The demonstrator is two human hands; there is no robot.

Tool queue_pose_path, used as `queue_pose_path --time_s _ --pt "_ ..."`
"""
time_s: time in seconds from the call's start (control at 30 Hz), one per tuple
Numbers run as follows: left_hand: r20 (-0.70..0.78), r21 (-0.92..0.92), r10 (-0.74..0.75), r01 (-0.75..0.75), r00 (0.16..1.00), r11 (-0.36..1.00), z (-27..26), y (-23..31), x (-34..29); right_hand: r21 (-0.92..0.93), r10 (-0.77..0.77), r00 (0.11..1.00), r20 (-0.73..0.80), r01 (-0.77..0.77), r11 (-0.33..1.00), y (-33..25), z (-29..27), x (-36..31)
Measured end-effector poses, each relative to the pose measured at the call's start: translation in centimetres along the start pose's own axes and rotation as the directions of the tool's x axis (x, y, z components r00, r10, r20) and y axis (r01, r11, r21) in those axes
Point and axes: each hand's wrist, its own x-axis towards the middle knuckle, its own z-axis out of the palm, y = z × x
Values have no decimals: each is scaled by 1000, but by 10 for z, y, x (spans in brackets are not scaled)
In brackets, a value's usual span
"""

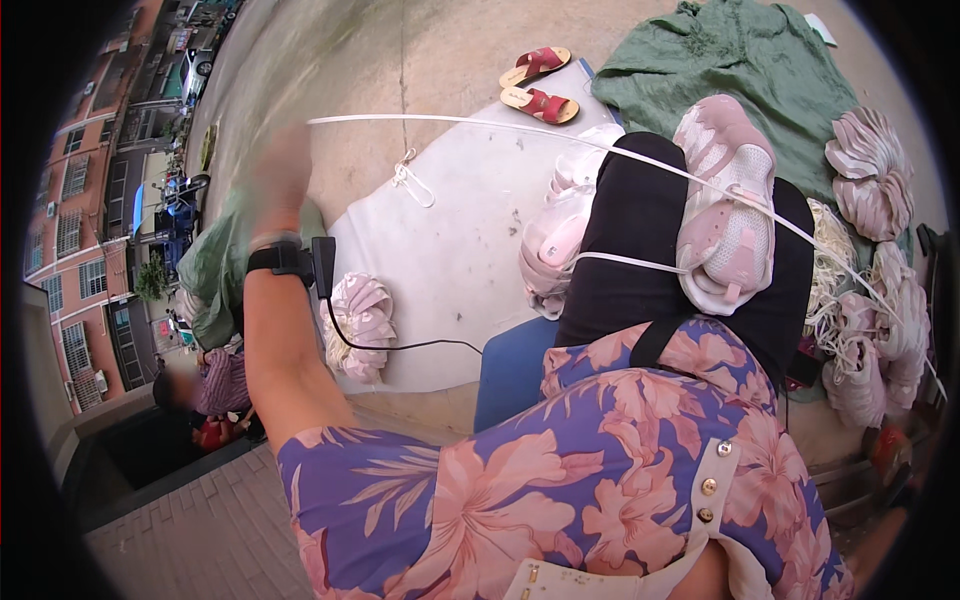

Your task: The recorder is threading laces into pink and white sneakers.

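Observation:
My left hand point(280, 175) is stretched far out to the left, smeared by motion, with a white shoelace point(450, 120) pulled taut from it. The lace runs across a pink-and-white sneaker point(727, 210) lying on my lap, toe end hard to tell, and on to the right rim. Another stretch of lace passes from the sneaker's side toward the shoe parts at my left knee. At the lower right edge, only a blurred bit of my right forearm point(875, 550) shows; the fingers of that hand are hidden in the dark rim.
Pink shoe uppers point(555, 240) lie by my left knee, with bundles of them point(360, 325) on the pale sheet point(450, 250) and at right point(870, 170). Loose white laces point(828, 260) hang right. Red sandals point(540, 103) and a green cloth point(720, 60) lie ahead. A person point(215, 390) sits at left.

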Motion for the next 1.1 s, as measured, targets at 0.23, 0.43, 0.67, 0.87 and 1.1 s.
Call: queue_pose_path --time_s 0.23,0.43,0.67,0.87,1.1 --pt "697 -530 -275 734 662 425 16 86 16 450 629 756 184 -633 630 -19 32 9" --pt "755 -466 459 876 469 -129 -87 301 40 507 22 589 808 -714 482 -340 155 -88" --pt "574 -400 659 868 487 -293 -127 396 64 650 -122 644 755 -711 267 -418 204 -83" --pt "193 -979 485 202 853 35 -129 427 75 768 -53 767 640 -634 89 -439 225 -65" --pt "318 -921 522 389 791 -28 -131 429 84 827 -114 821 560 -545 138 -444 229 -60"
